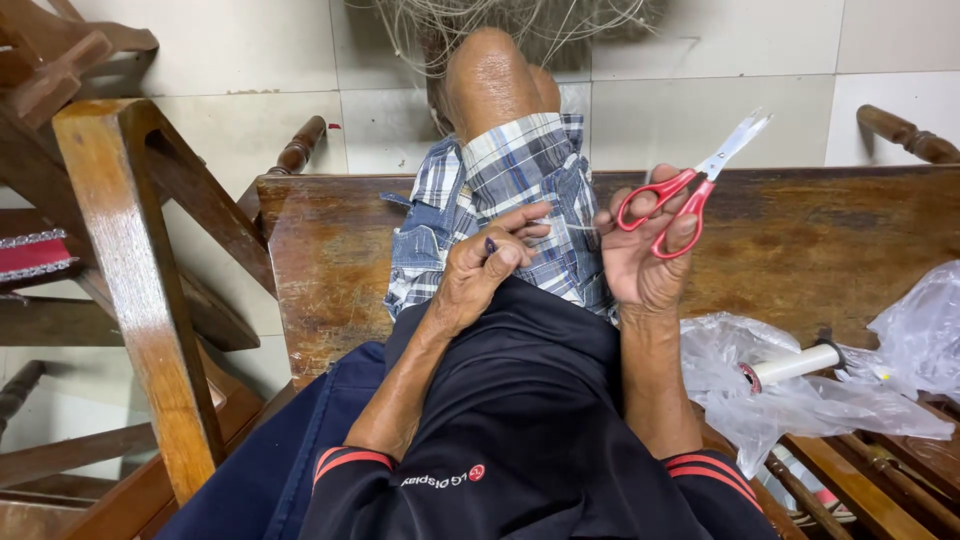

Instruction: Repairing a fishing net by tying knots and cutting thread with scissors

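Right hand grips red scissors through the loops, blades shut and pointing far right, while the left hand just beside it pinches a small dark bit between thumb and finger. Both hover over checked shorts on a wooden bench; a white spool lies in clear plastic near right.
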